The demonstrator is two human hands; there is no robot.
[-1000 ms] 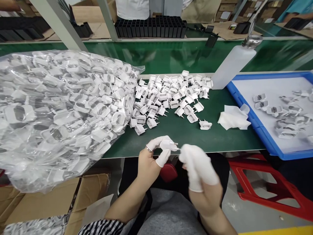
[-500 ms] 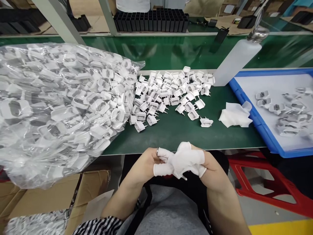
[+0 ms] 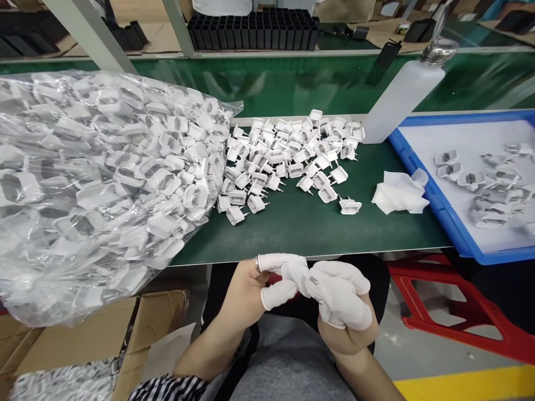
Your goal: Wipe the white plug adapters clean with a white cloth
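Note:
Just past the table's front edge, above my lap, both hands work on one white two-pin plug shell (image 3: 308, 284). Two short metal pins stick out of it, and white coverings on the fingers hide much of its body. The thumb and fingers of my left hand (image 3: 248, 287) pinch its left side. Around its right side close the fingers of my right hand (image 3: 346, 314). Farther in lies a pile of similar white plug shells (image 3: 284, 153) on the green table (image 3: 271, 239). One single plug shell (image 3: 350, 206) lies apart, nearer the front.
A bulging clear bag (image 3: 104, 167) of plug shells fills the left. A white bottle (image 3: 403, 100) leans near a crumpled white cloth (image 3: 400, 192). At right is a blue-rimmed tray (image 3: 443, 217) with plug shells. A cardboard box (image 3: 152, 328) and red stool (image 3: 455, 317) stand below.
My right hand has turned over and shifted slightly right and down, so both pins now face up. My left hand stays about in place. The camera view has shifted slightly.

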